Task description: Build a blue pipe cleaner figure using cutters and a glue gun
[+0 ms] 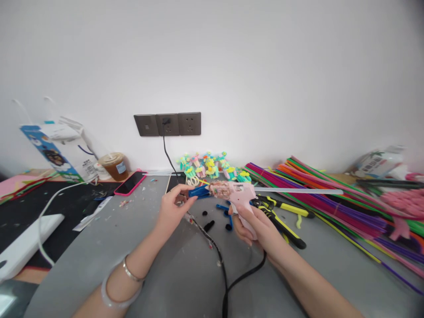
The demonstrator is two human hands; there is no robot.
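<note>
Above a gray mat [195, 274], the right hand [261, 229] grips a pink glue gun [244, 195] at center and the left hand [172, 210] pinches a blue piece [198, 191] by its front end, while at middle left a lidded cup [111, 158] holds brown drink [111, 170] near a printed bag [74, 153], contents hidden.

- A phone [130, 183] in a pink case, lying screen up
- A lidded plastic cup [113, 169] of brown drink with a pale label, just beyond the phone
- A paper bag [79, 161] with a blue printed side, standing left of the cup
- A dark wall socket panel [190, 124] in three sections
- A pale wall [265, 79] behind everything
- A long white object [31, 240] at the left, beside a looping white cable [40, 227]
- A printed plastic packet [377, 163] at the far right
</note>
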